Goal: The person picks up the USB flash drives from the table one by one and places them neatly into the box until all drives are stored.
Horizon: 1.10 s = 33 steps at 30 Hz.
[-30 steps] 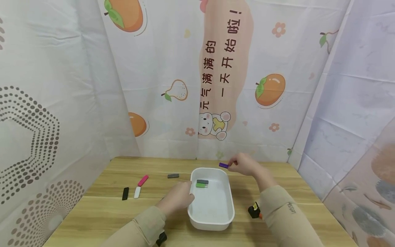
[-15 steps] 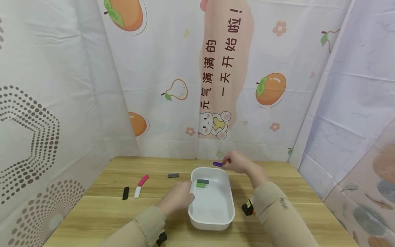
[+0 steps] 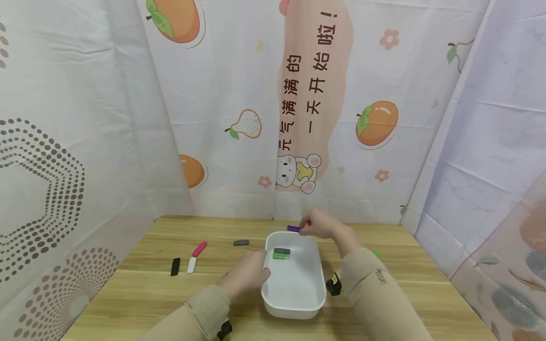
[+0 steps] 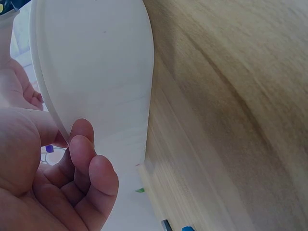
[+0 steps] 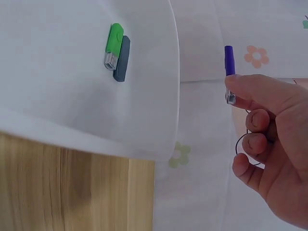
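Observation:
My right hand (image 3: 319,224) pinches a purple USB flash drive (image 5: 229,62) between thumb and forefinger, just beyond the far right corner of a white plastic basin (image 3: 294,284). Its metal plug shows below the thumb in the right wrist view. With thumb and fingers, my left hand (image 4: 72,173) grips the basin's left rim. Inside the basin, near its far end, a green USB flash drive (image 5: 114,43) with a bare metal plug lies alongside a dark grey one (image 5: 122,60).
Left of the basin on the wooden table (image 3: 141,293) lie a grey stick (image 3: 241,242), a pink one (image 3: 199,249), a white one (image 3: 191,265) and a black one (image 3: 175,266). A green item (image 3: 376,253) shows partly behind the right forearm. A printed curtain (image 3: 239,189) hangs behind.
My right hand has moved left with the purple USB flash drive, towards the basin's far end. The left hand stays on the rim, and the basin's contents look the same.

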Motion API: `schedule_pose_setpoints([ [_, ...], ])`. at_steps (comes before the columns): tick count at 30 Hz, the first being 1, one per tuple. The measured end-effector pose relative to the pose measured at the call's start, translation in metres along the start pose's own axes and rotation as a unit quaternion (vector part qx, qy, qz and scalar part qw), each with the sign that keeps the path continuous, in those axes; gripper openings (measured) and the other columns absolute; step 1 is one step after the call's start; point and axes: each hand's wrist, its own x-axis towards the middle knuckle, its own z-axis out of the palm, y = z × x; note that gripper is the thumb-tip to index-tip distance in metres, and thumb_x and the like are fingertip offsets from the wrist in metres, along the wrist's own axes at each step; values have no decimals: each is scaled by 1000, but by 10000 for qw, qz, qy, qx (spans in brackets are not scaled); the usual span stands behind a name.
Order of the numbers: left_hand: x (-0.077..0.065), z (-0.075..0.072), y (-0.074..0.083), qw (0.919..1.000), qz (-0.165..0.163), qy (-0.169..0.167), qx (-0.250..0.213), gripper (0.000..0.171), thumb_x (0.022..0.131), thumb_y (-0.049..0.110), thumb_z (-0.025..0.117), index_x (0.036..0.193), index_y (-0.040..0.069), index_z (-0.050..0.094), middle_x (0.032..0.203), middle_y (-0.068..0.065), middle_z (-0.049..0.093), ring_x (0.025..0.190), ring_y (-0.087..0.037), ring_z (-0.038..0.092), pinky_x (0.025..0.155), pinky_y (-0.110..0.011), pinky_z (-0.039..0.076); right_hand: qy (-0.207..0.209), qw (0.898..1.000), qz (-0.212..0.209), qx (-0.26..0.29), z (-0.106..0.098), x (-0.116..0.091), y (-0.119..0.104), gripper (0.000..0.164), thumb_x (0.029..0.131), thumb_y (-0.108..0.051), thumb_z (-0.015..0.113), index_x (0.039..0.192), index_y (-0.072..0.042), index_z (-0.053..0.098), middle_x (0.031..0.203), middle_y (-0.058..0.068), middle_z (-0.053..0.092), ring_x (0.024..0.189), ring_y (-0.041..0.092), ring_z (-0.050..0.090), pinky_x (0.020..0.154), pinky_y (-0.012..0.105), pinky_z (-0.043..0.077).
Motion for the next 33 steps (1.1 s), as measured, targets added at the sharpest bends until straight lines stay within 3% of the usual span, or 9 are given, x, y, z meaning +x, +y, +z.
schedule_pose_setpoints([
  [9, -1, 0, 2, 9999, -90, -45, -7, 47, 93, 10, 66, 134, -10, 56, 127, -26, 64, 87, -20, 62, 81, -41, 59, -307, 9990, 310, -64, 9, 6, -8, 8, 88, -24, 81, 93, -19, 78, 85, -2, 60, 83, 18, 53, 70, 34, 45],
  [16, 0, 0, 3, 9999, -97, -26, 8, 47, 93, 10, 66, 134, -10, 57, 125, -25, 64, 87, -20, 61, 81, -41, 58, -463, 9986, 240, -125, 19, 13, -12, 5, 88, -21, 81, 88, -18, 77, 79, -3, 62, 78, 16, 55, 68, 32, 47],
  [23, -1, 0, -1, 9999, -25, -34, -146, 45, 93, 11, 65, 132, -9, 57, 112, -18, 68, 80, -18, 60, 71, -36, 57, -672, 9975, 214, -44, 30, 15, -17, 5, 87, -15, 81, 87, -14, 76, 76, -3, 63, 72, 15, 56, 65, 31, 47],
  [28, -2, 0, -2, 9995, -114, -104, -277, 45, 94, 11, 65, 133, -9, 56, 111, -17, 67, 78, -18, 60, 69, -34, 56, -885, 9953, 390, -7, 38, 18, -20, 5, 87, -14, 81, 87, -15, 76, 79, -3, 65, 76, 16, 59, 70, 34, 50],
  [33, -1, -1, -3, 9995, -89, -138, -281, 45, 94, 11, 64, 133, -9, 56, 110, -18, 68, 76, -17, 61, 66, -32, 56, -1083, 9927, 432, -298, 43, 22, -24, 6, 86, -13, 81, 89, -15, 76, 81, -5, 66, 78, 16, 61, 76, 36, 53],
])
